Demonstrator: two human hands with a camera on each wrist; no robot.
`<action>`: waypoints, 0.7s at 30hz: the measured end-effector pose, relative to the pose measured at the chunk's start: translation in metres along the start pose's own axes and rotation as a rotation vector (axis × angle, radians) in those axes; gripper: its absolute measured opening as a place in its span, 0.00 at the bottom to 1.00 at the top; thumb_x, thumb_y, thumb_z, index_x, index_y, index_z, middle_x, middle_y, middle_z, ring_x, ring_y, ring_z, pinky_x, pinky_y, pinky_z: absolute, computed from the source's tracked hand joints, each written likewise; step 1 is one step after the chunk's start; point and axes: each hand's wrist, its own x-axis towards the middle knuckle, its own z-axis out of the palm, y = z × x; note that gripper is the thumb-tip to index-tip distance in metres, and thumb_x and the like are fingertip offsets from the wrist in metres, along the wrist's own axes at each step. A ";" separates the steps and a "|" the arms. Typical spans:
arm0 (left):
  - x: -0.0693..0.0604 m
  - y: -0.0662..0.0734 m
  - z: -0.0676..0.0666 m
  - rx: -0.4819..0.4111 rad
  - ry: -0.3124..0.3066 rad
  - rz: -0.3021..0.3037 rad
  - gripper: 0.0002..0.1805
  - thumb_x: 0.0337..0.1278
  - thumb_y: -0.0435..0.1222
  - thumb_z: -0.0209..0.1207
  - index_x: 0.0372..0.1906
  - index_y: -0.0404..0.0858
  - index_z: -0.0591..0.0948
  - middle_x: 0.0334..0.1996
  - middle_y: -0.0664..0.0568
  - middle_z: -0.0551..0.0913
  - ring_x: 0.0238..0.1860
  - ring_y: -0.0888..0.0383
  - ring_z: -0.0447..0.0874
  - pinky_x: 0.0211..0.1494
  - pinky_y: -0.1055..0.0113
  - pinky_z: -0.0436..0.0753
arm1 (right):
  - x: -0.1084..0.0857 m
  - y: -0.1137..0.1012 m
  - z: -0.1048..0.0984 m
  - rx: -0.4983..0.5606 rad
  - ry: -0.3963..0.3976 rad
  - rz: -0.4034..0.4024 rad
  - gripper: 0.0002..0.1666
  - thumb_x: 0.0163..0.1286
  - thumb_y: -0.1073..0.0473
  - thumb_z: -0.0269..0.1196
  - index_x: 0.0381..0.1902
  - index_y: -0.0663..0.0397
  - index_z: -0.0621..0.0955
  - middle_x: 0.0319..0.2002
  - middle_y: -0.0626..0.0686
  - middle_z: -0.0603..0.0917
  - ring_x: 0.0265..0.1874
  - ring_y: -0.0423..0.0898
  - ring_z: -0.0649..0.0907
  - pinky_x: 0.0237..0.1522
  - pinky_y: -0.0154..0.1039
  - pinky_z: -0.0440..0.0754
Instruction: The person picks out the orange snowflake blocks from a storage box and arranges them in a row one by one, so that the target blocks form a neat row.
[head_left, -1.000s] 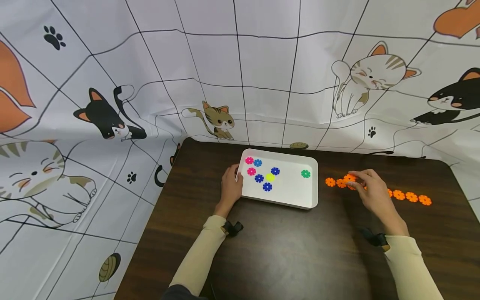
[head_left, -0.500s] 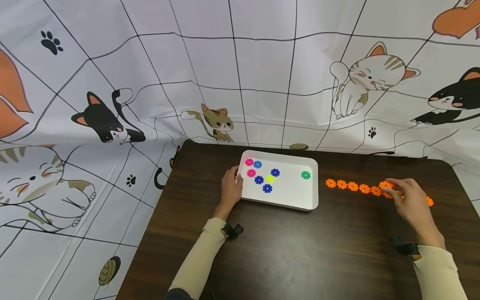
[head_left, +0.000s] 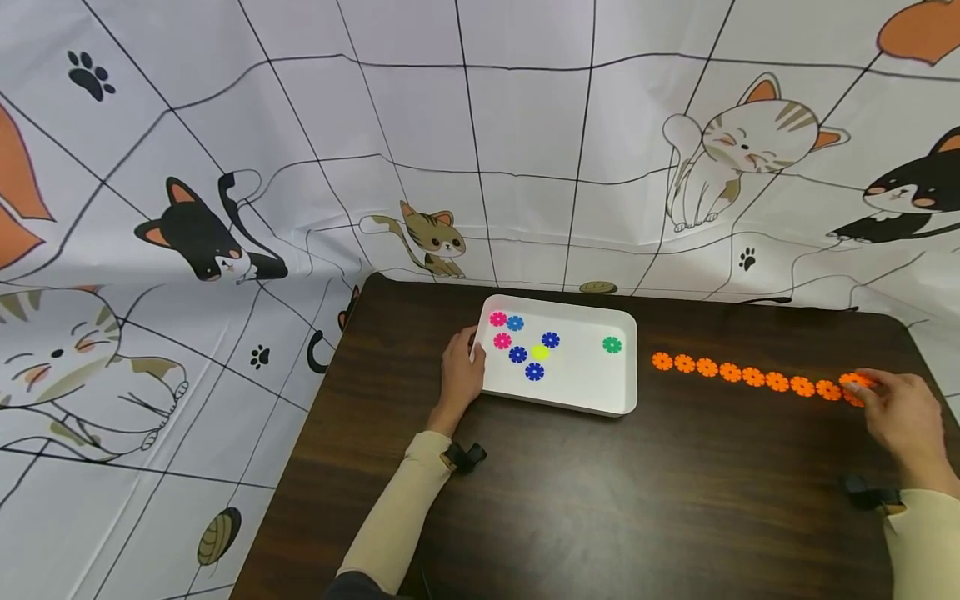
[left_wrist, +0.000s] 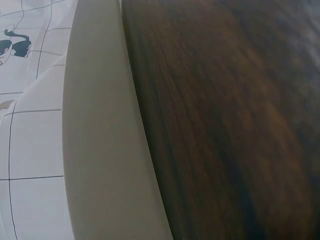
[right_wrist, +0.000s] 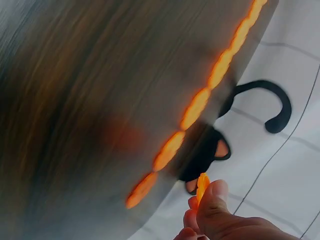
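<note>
My left hand (head_left: 461, 371) grips the left rim of the white tray (head_left: 577, 398), thumb by the near-left wall. Inside the tray lie flower-shaped discs: pink (head_left: 502, 341), light blue (head_left: 514, 322), dark blue (head_left: 534, 372), yellow (head_left: 541, 352) and green (head_left: 612, 344). To the tray's right runs a row of touching orange discs (head_left: 753, 377). At the row's right end, my right hand (head_left: 905, 417) pinches one orange disc (right_wrist: 202, 187) between thumb and fingers, held above the table. The left wrist view catches only the sleeve (left_wrist: 107, 120), not the left hand.
The dark wooden table (head_left: 600, 500) meets a white sheet printed with cats and grid lines (head_left: 525, 125) at its back and left edges. A dark wrist strap (head_left: 465, 457) sits on the left wrist.
My right hand has moved rightward along the orange row with the disc in its fingers, from near the left end to the right end. The left hand stays on the tray.
</note>
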 end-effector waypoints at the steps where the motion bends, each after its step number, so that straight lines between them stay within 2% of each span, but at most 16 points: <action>1: 0.000 0.000 0.000 0.002 0.002 -0.001 0.19 0.74 0.33 0.53 0.64 0.34 0.77 0.51 0.37 0.82 0.51 0.43 0.82 0.56 0.48 0.83 | 0.000 0.004 -0.001 -0.005 0.004 0.006 0.20 0.78 0.63 0.55 0.53 0.80 0.74 0.44 0.81 0.73 0.46 0.74 0.72 0.51 0.71 0.67; 5: 0.001 0.000 0.000 0.007 0.002 -0.004 0.19 0.73 0.33 0.53 0.64 0.35 0.77 0.51 0.37 0.82 0.51 0.43 0.83 0.56 0.48 0.83 | 0.002 0.018 -0.003 -0.007 0.028 0.028 0.21 0.79 0.61 0.54 0.51 0.81 0.75 0.40 0.82 0.76 0.42 0.76 0.74 0.45 0.69 0.71; 12: 0.002 0.000 0.000 0.016 0.001 0.006 0.19 0.73 0.33 0.53 0.64 0.34 0.77 0.50 0.38 0.83 0.50 0.44 0.83 0.54 0.49 0.84 | 0.001 0.033 -0.002 0.057 0.013 0.114 0.22 0.80 0.61 0.50 0.52 0.84 0.72 0.42 0.84 0.75 0.42 0.77 0.73 0.40 0.61 0.71; 14: 0.002 0.000 -0.001 0.013 -0.001 0.005 0.19 0.73 0.33 0.53 0.64 0.34 0.77 0.50 0.37 0.82 0.50 0.43 0.83 0.54 0.48 0.84 | 0.002 0.037 -0.001 0.056 0.017 0.102 0.21 0.80 0.62 0.51 0.51 0.84 0.73 0.40 0.84 0.76 0.40 0.77 0.74 0.37 0.59 0.70; 16: 0.001 0.001 -0.001 0.010 -0.004 0.002 0.19 0.73 0.33 0.53 0.64 0.34 0.77 0.50 0.37 0.82 0.50 0.43 0.83 0.54 0.48 0.84 | 0.002 0.041 0.000 0.039 0.008 0.108 0.23 0.81 0.60 0.50 0.52 0.84 0.72 0.42 0.85 0.74 0.42 0.78 0.74 0.41 0.62 0.72; 17: 0.001 0.001 -0.001 0.008 -0.005 0.001 0.19 0.73 0.33 0.53 0.64 0.34 0.77 0.50 0.36 0.82 0.50 0.42 0.83 0.54 0.48 0.84 | 0.002 0.042 0.001 0.044 0.005 0.112 0.23 0.81 0.60 0.49 0.52 0.84 0.72 0.43 0.85 0.74 0.45 0.79 0.73 0.46 0.66 0.71; 21: 0.000 0.001 -0.001 0.006 -0.003 0.003 0.19 0.73 0.33 0.53 0.64 0.34 0.77 0.50 0.37 0.82 0.49 0.43 0.83 0.54 0.48 0.84 | 0.000 0.047 0.004 0.070 -0.006 0.126 0.24 0.82 0.59 0.47 0.53 0.85 0.69 0.48 0.87 0.70 0.53 0.81 0.67 0.59 0.71 0.63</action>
